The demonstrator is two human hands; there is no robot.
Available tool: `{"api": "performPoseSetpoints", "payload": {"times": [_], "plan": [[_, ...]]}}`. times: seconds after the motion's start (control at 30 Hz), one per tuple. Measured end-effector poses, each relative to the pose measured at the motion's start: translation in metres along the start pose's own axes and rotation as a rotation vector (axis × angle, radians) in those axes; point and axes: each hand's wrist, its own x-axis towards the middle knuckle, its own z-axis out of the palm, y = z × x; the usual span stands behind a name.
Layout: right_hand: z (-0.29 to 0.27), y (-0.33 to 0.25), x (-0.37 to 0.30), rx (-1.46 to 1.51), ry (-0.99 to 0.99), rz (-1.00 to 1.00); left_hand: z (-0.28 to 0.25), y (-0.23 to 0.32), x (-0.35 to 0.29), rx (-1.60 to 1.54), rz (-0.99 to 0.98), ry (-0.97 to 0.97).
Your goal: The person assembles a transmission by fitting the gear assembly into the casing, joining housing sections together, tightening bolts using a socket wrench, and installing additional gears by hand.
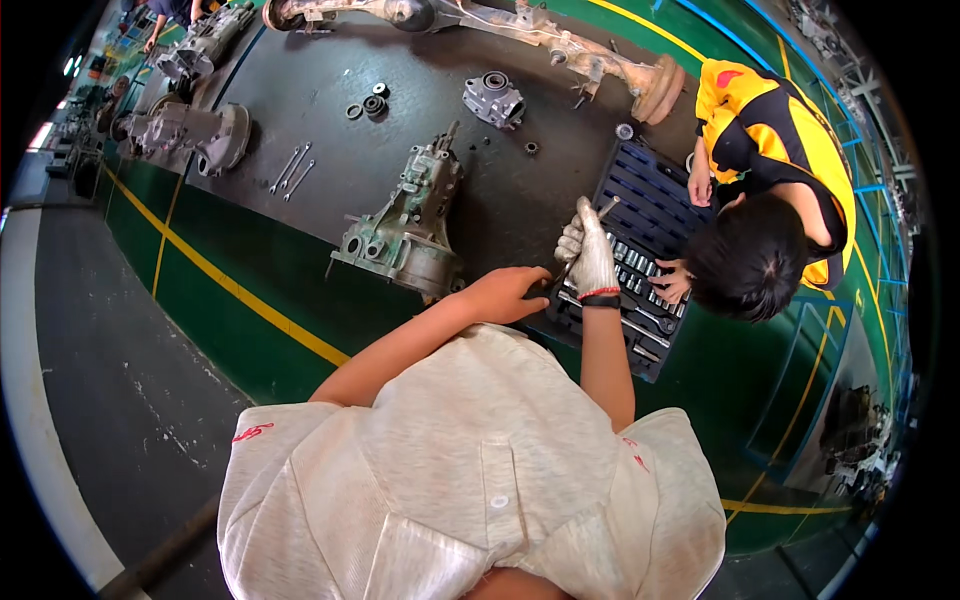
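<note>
My right hand [590, 255], in a pale knitted glove with a red cuff, is closed around a slim bar-shaped tool [608, 207]. Its silver end sticks out past the thumb, pointing up and to the right. Bare and half curled, my left hand [508, 294] sits by the tool's lower end, thumb and forefinger apart; whether it touches the tool is hard to see. Beneath the glove lies an open dark socket set case [650, 180] with rows of silver sockets [632, 262] and a ratchet [655, 320]. A gearbox housing [405, 225] stands left of my hands.
A person in yellow and black [775, 150] leans over the case's right side, one hand [673, 282] at the sockets. The dark worktable [300, 100] bears wrenches [292, 170], bearing rings [375, 104], a small housing [494, 100], a rusty axle [560, 40] and another gearbox [190, 130].
</note>
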Motion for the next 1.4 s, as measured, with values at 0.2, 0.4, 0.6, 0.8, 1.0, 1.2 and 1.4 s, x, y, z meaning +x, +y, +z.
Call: {"api": "performPoseSetpoints", "payload": {"times": [0.2, 0.4, 0.6, 0.8, 1.0, 1.2, 1.4], "plan": [[-0.034, 0.008, 0.054, 0.139, 0.019, 0.139, -0.019, -0.019, -0.025, -0.09, -0.03, 0.341], [-0.051, 0.01, 0.118, 0.175, -0.01, 0.369, -0.032, -0.04, -0.074, -0.151, -0.303, 0.733], [-0.065, 0.023, 0.189, -0.79, 0.117, 0.306, -0.052, -0.071, -0.107, 0.294, -0.23, 1.171], [-0.088, 0.04, 0.228, -1.622, 0.215, -0.038, -0.058, -0.103, -0.124, 0.519, -0.482, 1.263], [-0.087, 0.056, 0.225, -2.001, 0.298, -0.128, -0.051, -0.119, -0.124, 0.499, -0.435, 1.139], [-0.074, 0.055, 0.207, -2.159, 0.321, -0.19, -0.056, -0.123, -0.123, 0.478, -0.436, 1.136], [-0.079, 0.052, 0.192, -2.149, 0.251, -0.274, -0.059, -0.126, -0.123, 0.427, -0.437, 1.155]]}}
